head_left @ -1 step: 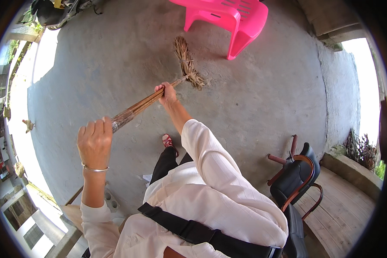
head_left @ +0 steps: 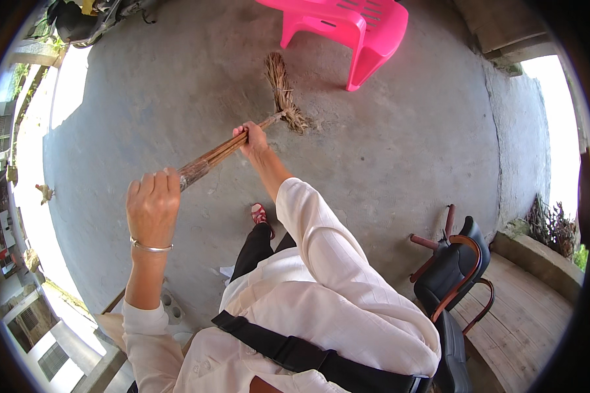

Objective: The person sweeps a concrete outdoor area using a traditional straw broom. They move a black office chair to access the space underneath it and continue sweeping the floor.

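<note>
1. Straw broom (head_left: pixel 213 157), held aslant across the upper middle of the frame, its handle running from left of centre up toward the bristle head (head_left: pixel 280 85) at upper centre.
2. My left hand (head_left: pixel 154 200), at centre left, is clamped in a fist on the thick upper end of the handle, knuckles toward the camera; a silver bangle (head_left: pixel 151 247) circles that wrist.
3. My right hand (head_left: pixel 252 139), near upper centre, has its fingers wrapped around the handle lower down, close to the bristles.
4. The bristles spread over the grey floor (head_left: pixel 380 144); I cannot tell how firmly they press on it. Small bits lie just beside them, on the right.
5. A pink plastic chair (head_left: pixel 388 39) stands at the top of the frame, right of the bristles and apart from them.
6. My foot in a red sandal (head_left: pixel 259 213) shows near the middle of the frame.
7. At lower right is a black chair (head_left: pixel 439 281) with brown curved armrests, beside pale wooden boards (head_left: pixel 514 314).
</note>
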`<action>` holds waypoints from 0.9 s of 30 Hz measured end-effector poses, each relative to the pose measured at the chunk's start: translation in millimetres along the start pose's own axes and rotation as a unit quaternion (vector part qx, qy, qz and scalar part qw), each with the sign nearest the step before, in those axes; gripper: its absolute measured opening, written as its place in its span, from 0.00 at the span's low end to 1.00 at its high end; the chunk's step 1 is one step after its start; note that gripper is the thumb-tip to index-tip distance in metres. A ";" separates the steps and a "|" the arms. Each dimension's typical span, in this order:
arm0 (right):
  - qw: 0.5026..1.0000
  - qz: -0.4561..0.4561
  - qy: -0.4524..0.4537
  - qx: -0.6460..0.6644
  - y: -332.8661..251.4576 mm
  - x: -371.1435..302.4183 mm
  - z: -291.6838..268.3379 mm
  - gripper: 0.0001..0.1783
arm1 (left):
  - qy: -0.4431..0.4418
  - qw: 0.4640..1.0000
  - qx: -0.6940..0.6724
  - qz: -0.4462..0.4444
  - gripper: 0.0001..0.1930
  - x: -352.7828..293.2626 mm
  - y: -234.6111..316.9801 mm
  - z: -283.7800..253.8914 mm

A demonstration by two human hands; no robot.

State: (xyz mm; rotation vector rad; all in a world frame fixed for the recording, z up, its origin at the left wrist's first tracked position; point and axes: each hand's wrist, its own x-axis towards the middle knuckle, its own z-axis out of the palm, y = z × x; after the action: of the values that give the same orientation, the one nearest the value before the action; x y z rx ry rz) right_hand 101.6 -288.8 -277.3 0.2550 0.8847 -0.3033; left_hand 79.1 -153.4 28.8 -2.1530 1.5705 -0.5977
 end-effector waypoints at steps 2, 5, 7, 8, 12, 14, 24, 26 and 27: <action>1.000 0.016 -0.015 0.016 -5.5 13.9 10.2 0.06 | 0.030 0.998 0.030 0.050 0.04 27.5 16.7 21.8; 0.995 -0.006 -0.027 0.095 -20.1 26.2 -3.0 0.06 | 0.031 0.984 0.102 0.143 0.05 56.4 40.6 41.0; 0.988 -0.012 -0.027 0.151 -26.0 20.2 -13.6 0.05 | 0.052 0.980 0.070 0.181 0.05 71.9 34.1 39.2; 0.985 -0.004 -0.027 0.172 -24.8 12.3 -16.2 0.05 | 0.061 0.976 0.054 0.201 0.05 74.4 28.7 35.0; 0.983 0.024 0.009 0.183 -21.8 -16.6 6.0 0.04 | 0.105 0.976 0.014 0.188 0.06 70.2 -4.6 9.0; 0.989 0.012 0.011 0.146 -12.3 -32.2 18.5 0.04 | 0.107 0.979 0.026 0.173 0.06 60.9 -19.2 -5.4; 0.988 -0.053 0.027 0.146 -36.2 6.4 -35.4 0.04 | 0.076 0.969 -0.029 0.235 0.06 68.0 19.8 36.5; 0.984 -0.077 0.039 0.154 -32.5 -12.2 -49.7 0.03 | 0.088 0.968 -0.042 0.233 0.06 63.6 16.6 33.6; 0.981 -0.091 0.068 0.155 -30.0 -26.6 -48.8 0.04 | 0.084 0.968 -0.071 0.226 0.06 58.9 11.5 35.5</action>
State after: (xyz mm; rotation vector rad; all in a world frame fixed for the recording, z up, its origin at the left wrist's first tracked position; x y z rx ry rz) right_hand 39.9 -296.0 -288.8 0.4888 0.9978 -0.6017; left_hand 106.2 -210.4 -0.9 -1.7759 2.1680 -0.5369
